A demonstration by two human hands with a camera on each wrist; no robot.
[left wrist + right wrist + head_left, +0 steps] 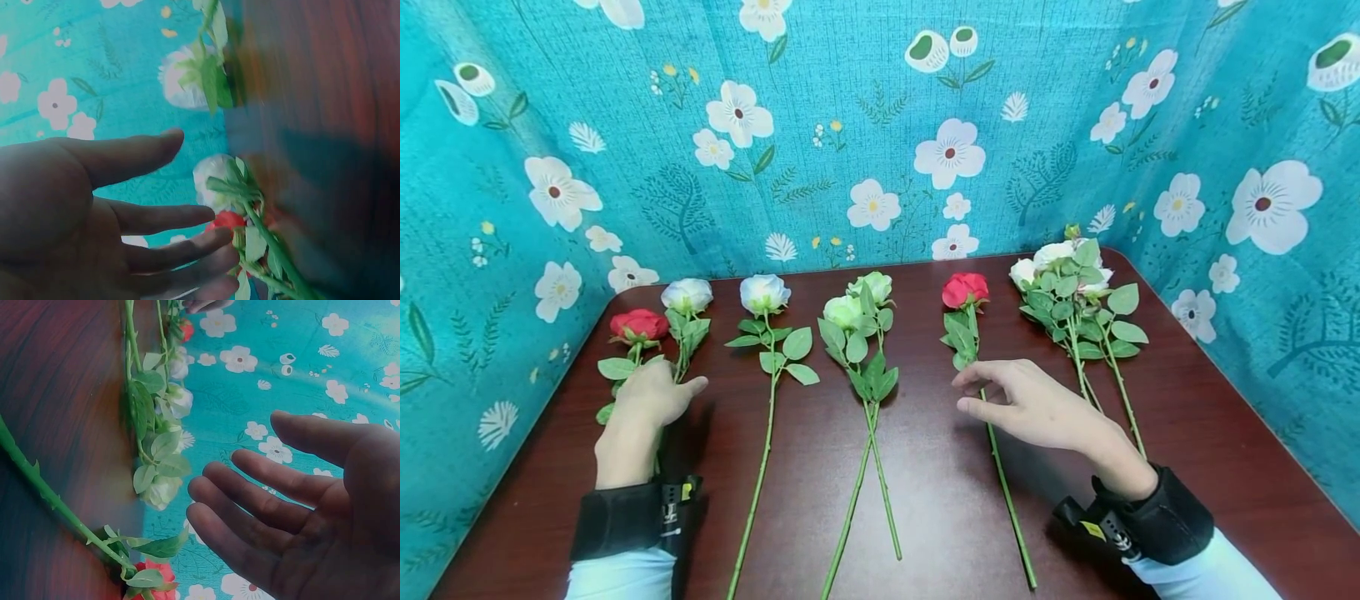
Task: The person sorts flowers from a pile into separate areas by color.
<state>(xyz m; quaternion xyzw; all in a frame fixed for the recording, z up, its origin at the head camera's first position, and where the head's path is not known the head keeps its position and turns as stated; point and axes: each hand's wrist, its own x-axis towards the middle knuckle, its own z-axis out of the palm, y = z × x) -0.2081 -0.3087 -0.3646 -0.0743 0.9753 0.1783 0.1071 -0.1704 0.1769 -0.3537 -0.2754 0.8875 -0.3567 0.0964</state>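
On the left of the head view, my left hand [651, 396] is over the stems of a red rose [640, 326] and a pale blue-white rose [687, 295]. The left wrist view shows its fingers [169, 250] extended and the thumb apart, with the rose stems [275, 247] beyond the fingertips. My right hand [1037, 404] hovers over the stem of another red rose [966, 290], fingers loosely bent. In the right wrist view its palm faces the camera with nothing held, and that thorny stem [59, 506] lies below the fingers.
Between the hands lie a pale blue rose [765, 294] and two light green roses [842, 311] with crossed stems. A bunch of white roses [1060, 258] rests at the back right. The dark wooden table [947, 517] ends against a turquoise floral curtain [850, 125].
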